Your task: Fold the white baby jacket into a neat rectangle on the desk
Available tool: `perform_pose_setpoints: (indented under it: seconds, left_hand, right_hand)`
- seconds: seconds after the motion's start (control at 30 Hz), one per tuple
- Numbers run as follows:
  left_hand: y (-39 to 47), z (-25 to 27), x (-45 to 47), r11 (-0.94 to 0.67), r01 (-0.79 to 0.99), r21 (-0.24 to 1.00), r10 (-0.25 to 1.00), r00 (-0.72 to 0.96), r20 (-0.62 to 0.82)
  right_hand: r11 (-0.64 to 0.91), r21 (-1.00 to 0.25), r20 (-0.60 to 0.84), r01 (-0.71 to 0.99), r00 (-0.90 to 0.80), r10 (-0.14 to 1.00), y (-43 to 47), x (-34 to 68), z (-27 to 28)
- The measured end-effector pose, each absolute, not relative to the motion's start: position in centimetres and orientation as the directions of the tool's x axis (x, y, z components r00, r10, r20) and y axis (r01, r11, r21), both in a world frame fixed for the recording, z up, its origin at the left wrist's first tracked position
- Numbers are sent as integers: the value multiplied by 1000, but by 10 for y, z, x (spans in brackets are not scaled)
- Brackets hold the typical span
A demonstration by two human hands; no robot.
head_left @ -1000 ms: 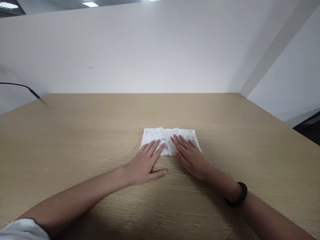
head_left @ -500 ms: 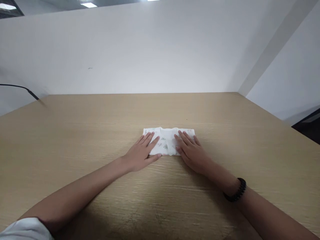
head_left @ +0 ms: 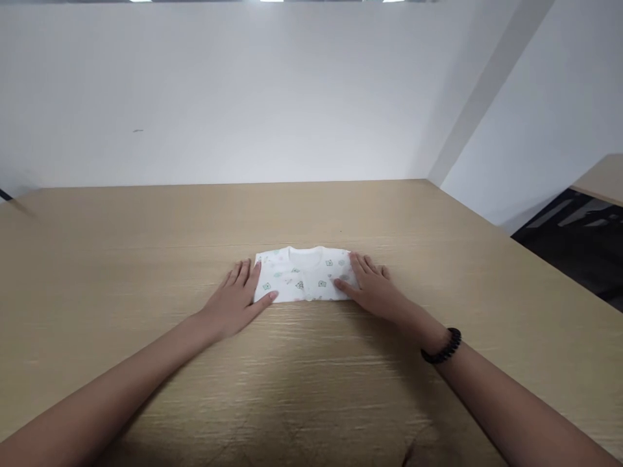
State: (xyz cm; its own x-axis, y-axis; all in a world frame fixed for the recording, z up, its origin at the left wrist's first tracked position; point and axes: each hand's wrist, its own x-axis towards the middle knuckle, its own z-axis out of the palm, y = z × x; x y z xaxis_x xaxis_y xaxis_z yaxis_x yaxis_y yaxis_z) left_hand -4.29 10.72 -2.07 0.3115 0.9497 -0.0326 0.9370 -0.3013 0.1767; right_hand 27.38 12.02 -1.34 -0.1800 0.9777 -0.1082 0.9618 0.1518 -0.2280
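A small white shirt with a print of little animal figures lies folded into a flat, wide rectangle on the table, its round neckline on the far side. My left hand rests at its left edge, fingers stretched out, with the thumb on the near left corner of the fabric. At the right edge lies my right hand, fingers spread, its thumb on the cloth and the other fingers along the side. Neither hand grips the shirt.
The wooden table runs back to a white wall. Another white panel stands on the right, with a dark area and a second tabletop beyond. A dark cable end shows at far left.
Both hands have slid outward from on top of the shirt to its left and right edges, uncovering more of the print. The view has turned somewhat to the right.
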Motion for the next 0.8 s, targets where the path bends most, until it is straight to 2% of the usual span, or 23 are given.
perform_pose_setpoints:
  seconds: [0.1,0.23,0.3,0.4,0.5,0.6,0.8]
  left_hand:
    - [109,-23,-42,-346,912,223,938,330,105]
    - [102,-15,-24,-553,795,252,830,497,252]
    - [99,-11,-14,-643,731,228,766,610,204]
    - [97,-10,-8,-679,709,189,729,682,58]
    - [97,-11,-10,-641,751,158,762,647,12]
    - [98,-12,-17,-577,802,154,813,582,10]
    - [99,-14,-38,-437,888,145,895,446,-28]
  right_hand:
    - [152,-199,-13,968,-158,987,117,267,-14]
    - [356,-138,201,924,-326,924,113,242,-19]
    - [460,-111,244,881,-424,872,111,230,-23]
    - [514,-104,181,852,-492,852,109,219,-28]
    - [499,-106,125,860,-487,865,109,220,-30]
    - [447,-92,132,890,-434,891,109,226,-32]
    - [239,-102,129,966,-225,966,110,252,-37]
